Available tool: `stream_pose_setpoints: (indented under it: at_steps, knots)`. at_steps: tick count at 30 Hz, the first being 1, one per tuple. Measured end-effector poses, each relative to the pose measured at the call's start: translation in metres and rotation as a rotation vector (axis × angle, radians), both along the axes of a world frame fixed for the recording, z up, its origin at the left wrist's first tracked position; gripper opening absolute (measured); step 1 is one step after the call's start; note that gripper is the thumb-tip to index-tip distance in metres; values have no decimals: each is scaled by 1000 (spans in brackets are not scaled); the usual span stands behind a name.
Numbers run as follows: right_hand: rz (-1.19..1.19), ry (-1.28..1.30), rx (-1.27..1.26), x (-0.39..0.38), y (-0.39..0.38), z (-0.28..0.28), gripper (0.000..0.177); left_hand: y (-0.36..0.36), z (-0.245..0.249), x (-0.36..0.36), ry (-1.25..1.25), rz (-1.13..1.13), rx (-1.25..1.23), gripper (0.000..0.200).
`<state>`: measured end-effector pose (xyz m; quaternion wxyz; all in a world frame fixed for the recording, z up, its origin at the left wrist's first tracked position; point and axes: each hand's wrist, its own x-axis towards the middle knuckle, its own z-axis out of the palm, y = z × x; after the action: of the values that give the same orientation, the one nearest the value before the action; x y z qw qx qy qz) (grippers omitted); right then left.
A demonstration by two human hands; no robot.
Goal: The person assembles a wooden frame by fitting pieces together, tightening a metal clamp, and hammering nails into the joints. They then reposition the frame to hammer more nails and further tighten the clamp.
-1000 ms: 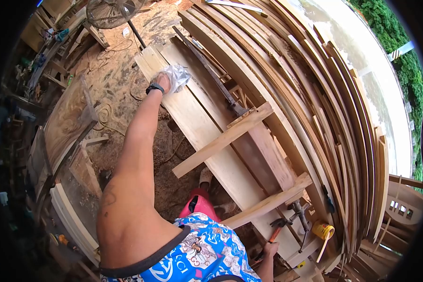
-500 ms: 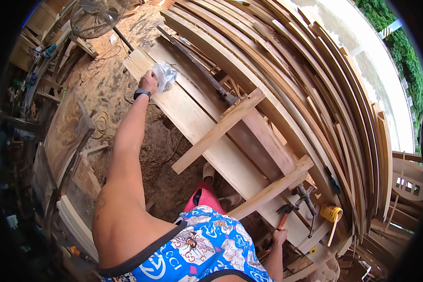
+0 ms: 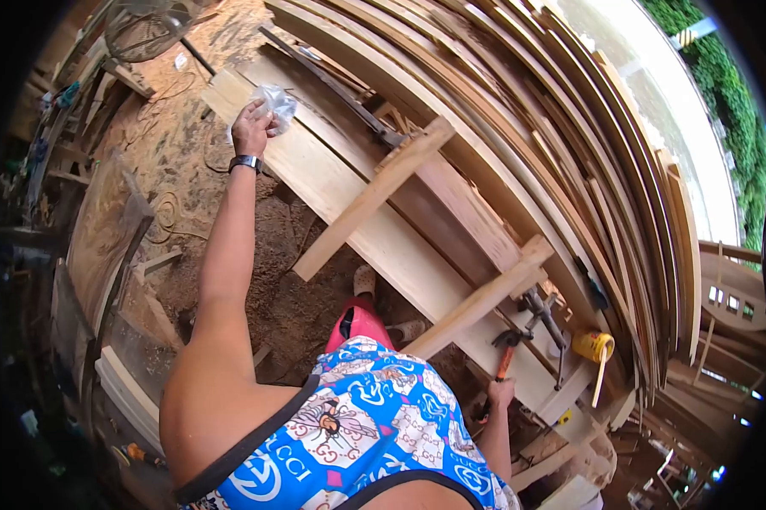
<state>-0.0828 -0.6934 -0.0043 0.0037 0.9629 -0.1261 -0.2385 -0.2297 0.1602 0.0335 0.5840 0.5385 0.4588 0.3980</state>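
Observation:
My left hand (image 3: 252, 129) is stretched out over the far end of a pale board, its fingers apart and touching a clear plastic bag (image 3: 278, 109). What the bag holds I cannot make out. Low on the right, my right hand (image 3: 501, 393) is wrapped round the orange handle of a hammer (image 3: 506, 353), its dark head over the near end of the same pale board (image 3: 340, 200). Two wooden crosspieces, one nearer (image 3: 476, 297) and one farther (image 3: 370, 200), lie across the boards. A metal clamp (image 3: 543, 316) sits beyond the hammer.
Long stacked planks (image 3: 519, 153) curve along the far side. A yellow container (image 3: 593, 347) with a stick in it stands at right. A fan (image 3: 145, 32) is at upper left. Sawdust covers the ground (image 3: 272, 229), and a pink object (image 3: 362, 325) is by my feet.
The whole view has shifted, so the boards appear farther up and left. My left hand's fingers have spread from their closer hold at the bag. My right hand still holds the hammer.

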Motion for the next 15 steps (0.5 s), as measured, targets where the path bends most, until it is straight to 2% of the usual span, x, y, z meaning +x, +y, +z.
stream_pose_setpoints:
  at_steps: [2,4,6,9,11,12,14,15]
  knots:
    - [-51,-38,89,-7,17,28,42,-20,-21,17,-35,-106,-68,35]
    - [-21,-55,127,-10,14,37,39,-60,-24,37,-170,-307,-223,33]
    - [22,-72,171,-19,7,45,37,-100,-22,61,-357,-402,-251,33]
    - [-246,-4,739,-46,30,74,27,-147,-11,97,-285,-419,-247,27]
    - [-315,30,893,-63,41,81,25,-172,1,115,-204,-392,-257,19]
    - [-333,43,965,-70,43,79,24,-179,-3,128,-139,-381,-204,19]
    - [-319,50,1018,-72,60,82,23,-187,-36,160,-112,-246,498,19]
    - [-268,70,1026,-68,79,93,22,-191,-34,167,-114,-249,499,19]
